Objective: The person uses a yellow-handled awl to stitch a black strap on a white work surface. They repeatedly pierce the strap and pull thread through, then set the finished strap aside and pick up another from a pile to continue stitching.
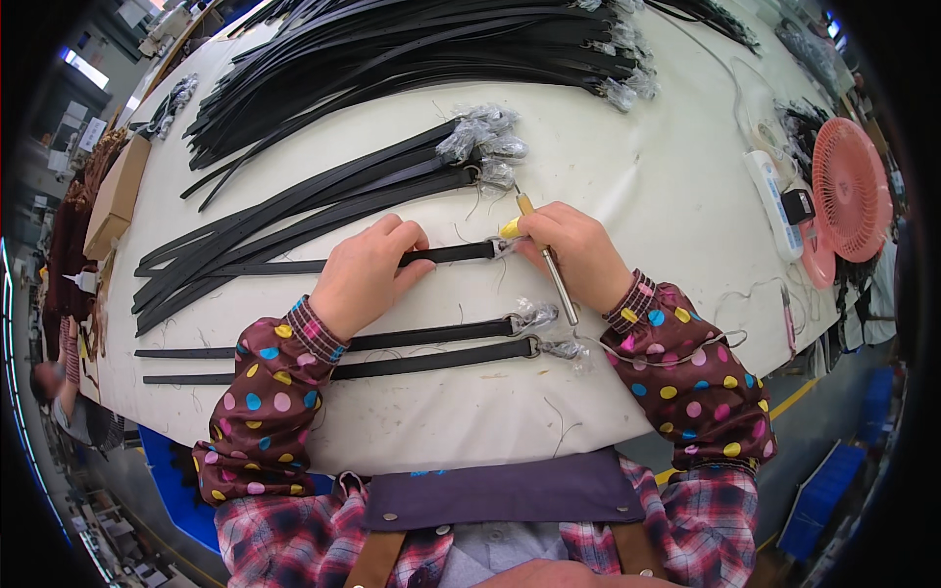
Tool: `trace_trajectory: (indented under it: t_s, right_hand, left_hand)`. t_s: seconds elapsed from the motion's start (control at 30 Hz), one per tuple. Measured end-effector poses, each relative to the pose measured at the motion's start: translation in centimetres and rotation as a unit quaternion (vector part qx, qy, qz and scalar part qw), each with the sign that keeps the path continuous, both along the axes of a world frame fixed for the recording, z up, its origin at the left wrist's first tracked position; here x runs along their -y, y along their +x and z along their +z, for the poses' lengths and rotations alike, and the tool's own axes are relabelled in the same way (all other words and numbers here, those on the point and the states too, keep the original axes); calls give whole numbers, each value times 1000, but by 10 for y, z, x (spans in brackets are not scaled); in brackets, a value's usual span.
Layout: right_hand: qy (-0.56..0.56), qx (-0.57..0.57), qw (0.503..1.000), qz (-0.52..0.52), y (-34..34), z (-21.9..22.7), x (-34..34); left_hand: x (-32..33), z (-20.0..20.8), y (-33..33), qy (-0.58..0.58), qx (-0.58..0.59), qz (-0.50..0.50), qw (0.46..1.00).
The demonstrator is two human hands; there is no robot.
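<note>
My left hand [368, 274] is closed on a black strap [466, 253], pinching it between thumb and fingers near its buckle end. The strap lies across the white table, its tail reaching left under the hand. My right hand [578, 250] grips a slim corded tool like a soldering iron [561, 284], its thin tip pointing away from me. Something yellow [510, 228] shows at the fingertips, beside the strap's metal ring; I cannot tell what it is. Nearer me, two more black straps [441, 359] lie side by side, their metal ends wrapped in clear plastic.
Beyond my hands lies a fanned bunch of straps [343, 196] with plastic-wrapped ends, and a larger pile [412, 69] at the back. A pink fan [849, 191] and a white power strip [772, 206] stand at right. A cardboard box [118, 196] is at left.
</note>
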State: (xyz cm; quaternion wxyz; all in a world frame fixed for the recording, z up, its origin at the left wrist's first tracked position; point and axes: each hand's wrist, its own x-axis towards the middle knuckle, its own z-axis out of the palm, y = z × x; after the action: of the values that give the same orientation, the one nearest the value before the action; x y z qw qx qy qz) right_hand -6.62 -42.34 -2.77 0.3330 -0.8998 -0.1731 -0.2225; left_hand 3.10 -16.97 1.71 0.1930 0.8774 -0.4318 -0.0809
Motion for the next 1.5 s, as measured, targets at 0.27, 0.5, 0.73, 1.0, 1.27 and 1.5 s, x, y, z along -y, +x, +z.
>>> trace_trajectory:
  t_s: [0.27,0.5,0.73,1.0,1.27,1.5]
  right_hand:
    - [19,-36,999,32,-17,4,7]
    - [44,-48,998,-10,-20,7,13]
    - [21,-23,999,-27,-12,6,6]
    - [18,14,999,-25,7,2,-4]
    - [3,19,997,-76,1,3,0]
    - [5,15,998,-66,3,5,-2]
  left_hand:
    - [0,1,-22,-26,66,-40,997]
    - [-4,-4,1,-29,45,-63,997]
    - [-9,-6,0,-36,78,-69,994]
    - [-20,-10,4,-45,126,-10,991]
    - [-9,-19,23,-75,161,11,984]
    - [-27,-24,48,-26,174,83,981]
